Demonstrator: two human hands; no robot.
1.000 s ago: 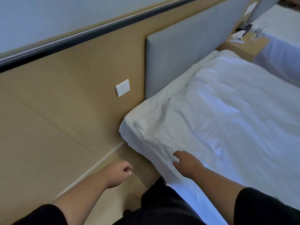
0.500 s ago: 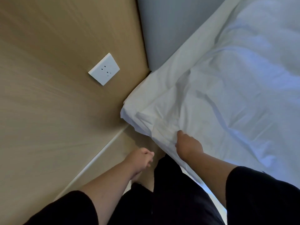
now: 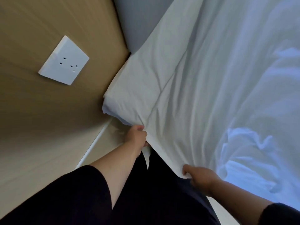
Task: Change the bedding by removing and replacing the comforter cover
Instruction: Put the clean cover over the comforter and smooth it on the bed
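Observation:
A white comforter cover lies wrinkled across the bed, its near edge hanging over the side by my legs. My left hand grips a bunched fold of that edge close to the bed's head corner, and a short tail of cloth hangs below the fist. My right hand holds the same edge farther along the bed, fingers curled over the hem. The cloth is stretched taut between the two hands.
A grey padded headboard stands behind the bed. A tan wall panel with a white socket plate runs along the left. A narrow strip of pale floor lies between wall and bed.
My left hand has moved from hanging free beside the bed to gripping the cover's edge. My right hand has slid along the edge toward me. My head has leaned closer over the corner.

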